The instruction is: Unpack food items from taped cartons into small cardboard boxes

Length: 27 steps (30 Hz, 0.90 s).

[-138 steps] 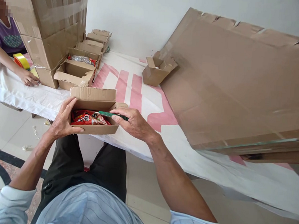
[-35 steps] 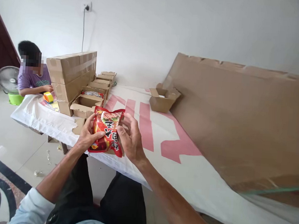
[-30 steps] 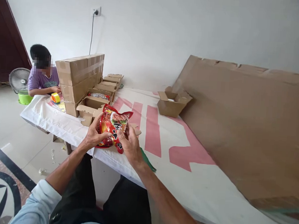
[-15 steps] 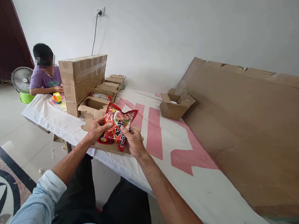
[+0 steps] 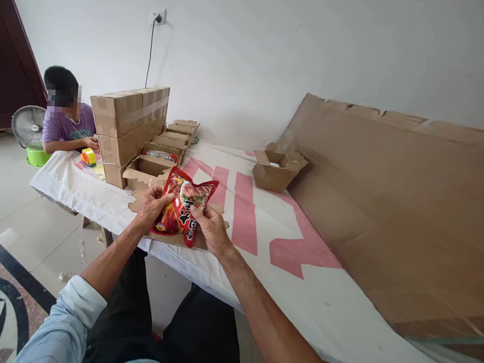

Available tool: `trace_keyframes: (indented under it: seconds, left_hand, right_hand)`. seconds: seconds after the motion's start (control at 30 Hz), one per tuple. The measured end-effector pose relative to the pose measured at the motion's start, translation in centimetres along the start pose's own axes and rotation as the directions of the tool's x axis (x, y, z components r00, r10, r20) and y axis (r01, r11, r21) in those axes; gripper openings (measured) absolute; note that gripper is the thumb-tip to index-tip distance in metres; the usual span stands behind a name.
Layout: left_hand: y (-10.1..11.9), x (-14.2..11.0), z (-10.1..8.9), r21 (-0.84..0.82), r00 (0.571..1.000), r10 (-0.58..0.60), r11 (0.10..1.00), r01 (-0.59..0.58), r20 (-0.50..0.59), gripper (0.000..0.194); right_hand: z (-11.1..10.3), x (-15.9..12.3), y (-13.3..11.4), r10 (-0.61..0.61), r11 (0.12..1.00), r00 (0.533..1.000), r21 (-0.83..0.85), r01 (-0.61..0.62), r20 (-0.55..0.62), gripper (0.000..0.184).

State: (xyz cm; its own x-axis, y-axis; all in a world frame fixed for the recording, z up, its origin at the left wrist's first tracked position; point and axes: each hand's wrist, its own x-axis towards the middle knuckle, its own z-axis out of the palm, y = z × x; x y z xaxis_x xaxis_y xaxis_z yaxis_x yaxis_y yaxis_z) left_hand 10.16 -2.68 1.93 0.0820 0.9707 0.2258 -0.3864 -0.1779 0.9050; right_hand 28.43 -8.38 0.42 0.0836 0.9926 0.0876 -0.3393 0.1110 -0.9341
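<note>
Between my two hands is a red printed food packet (image 5: 182, 202), with pictures of food and dark lettering on its front. My left hand (image 5: 152, 204) grips its left edge, thumb on the front. On the right edge my right hand (image 5: 212, 226) is closed in the same way. The packet is tilted over a flat cardboard piece (image 5: 180, 239) at the table's near edge. Just behind it stands an open cardboard box (image 5: 140, 179), whose bottom is hidden from me. Farther back, another open box holds shiny red-edged packets (image 5: 161, 155).
Stacked taped cartons (image 5: 126, 118) stand at the left. Beyond them a person (image 5: 70, 119) in purple leans on the table beside a yellow tape roll (image 5: 88, 157). An open box (image 5: 273, 175) sits near a large cardboard sheet (image 5: 397, 214) on the right. A fan (image 5: 28, 127) is behind.
The whole view has shifted slightly, so things appear a little farther left. Both hands still hold the packet in nearly the same pose.
</note>
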Motion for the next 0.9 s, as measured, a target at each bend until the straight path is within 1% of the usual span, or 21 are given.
trace_keyframes:
  seconds: [0.17, 0.3, 0.43, 0.5, 0.57, 0.63, 0.77, 0.83, 0.9]
  left_hand:
    - [0.3, -0.2, 0.4, -0.041, 0.998, -0.039, 0.998, 0.041, 0.039, 0.061]
    - [0.5, 0.1, 0.6, 0.005, 0.999, 0.034, 0.999, -0.034, -0.020, 0.058]
    - [0.7, 0.4, 0.8, 0.008, 0.995, 0.086, 0.996, -0.085, -0.059, 0.062]
    - [1.0, 0.3, 1.1, 0.005, 0.993, 0.103, 0.995, -0.102, -0.066, 0.063]
    - [1.3, 0.1, 1.2, 0.002, 0.993, 0.103, 0.995, -0.103, -0.051, 0.063]
    - [1.5, -0.3, 1.1, 0.014, 0.998, 0.062, 0.998, -0.062, -0.013, 0.063]
    - [1.7, -1.1, -0.1, 0.075, 0.996, -0.073, 0.995, 0.069, 0.058, 0.065]
    - [1.8, -1.2, -0.7, 0.108, 0.993, -0.091, 0.991, 0.083, 0.072, 0.063]
    - [1.9, -1.1, -1.0, 0.140, 0.994, -0.077, 0.988, 0.066, 0.077, 0.060]
  right_hand:
    - [-0.3, -0.5, -0.3, -0.001, 0.997, 1.000, -0.073, 0.003, 0.021, 0.079]
    - [-0.3, -1.5, -0.8, 0.041, 0.998, 0.994, -0.052, -0.036, 0.101, 0.080]
    - [-0.4, -2.2, -0.9, 0.080, 0.997, 0.984, -0.036, -0.076, 0.159, 0.077]
    - [-0.6, -2.2, -0.8, 0.069, 0.997, 0.987, -0.039, -0.064, 0.143, 0.074]
    - [-0.7, -2.0, -0.7, 0.029, 0.999, 0.994, -0.045, -0.024, 0.103, 0.072]
    - [-0.8, -1.9, -0.7, -0.018, 0.998, 0.998, -0.053, 0.021, 0.066, 0.071]
    - [-0.9, -1.4, -0.9, -0.055, 0.996, 0.998, -0.070, 0.057, 0.019, 0.070]
    - [-1.0, -1.2, -0.9, -0.061, 0.996, 0.998, -0.064, 0.060, -0.012, 0.071]
    - [-0.9, -1.0, -0.8, -0.070, 0.996, 0.997, -0.055, 0.068, -0.035, 0.073]
